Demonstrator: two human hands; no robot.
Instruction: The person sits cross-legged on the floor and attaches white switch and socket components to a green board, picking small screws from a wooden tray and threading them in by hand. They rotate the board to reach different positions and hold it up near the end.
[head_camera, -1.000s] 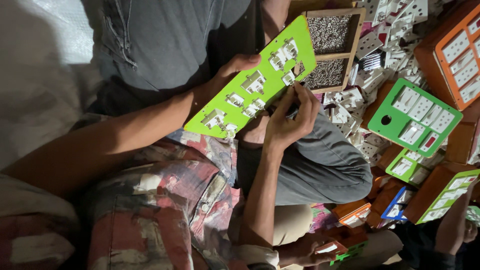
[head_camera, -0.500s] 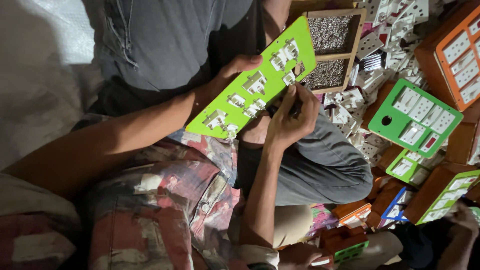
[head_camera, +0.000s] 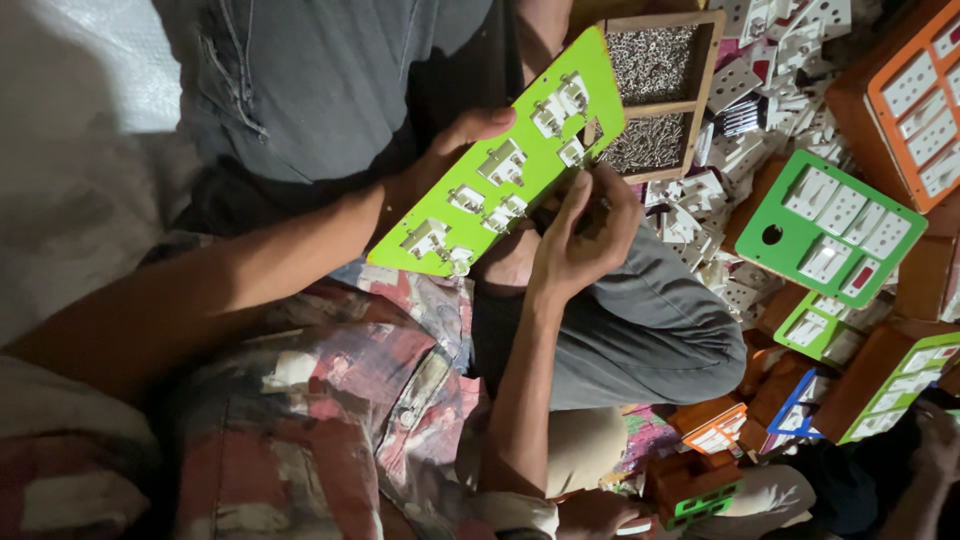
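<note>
1. 2 hands are working on 1 long green board (head_camera: 520, 160) with small white and metal parts on it, held up over the person's lap.
2. The left hand (head_camera: 455, 150) is gripping the board's top edge.
3. The right hand (head_camera: 585, 235) is curling at the board's lower edge, fingers pinching there; I cannot tell what they are pinching.
4. A wooden tray of screws (head_camera: 655, 90) is sitting just behind the board.
</note>
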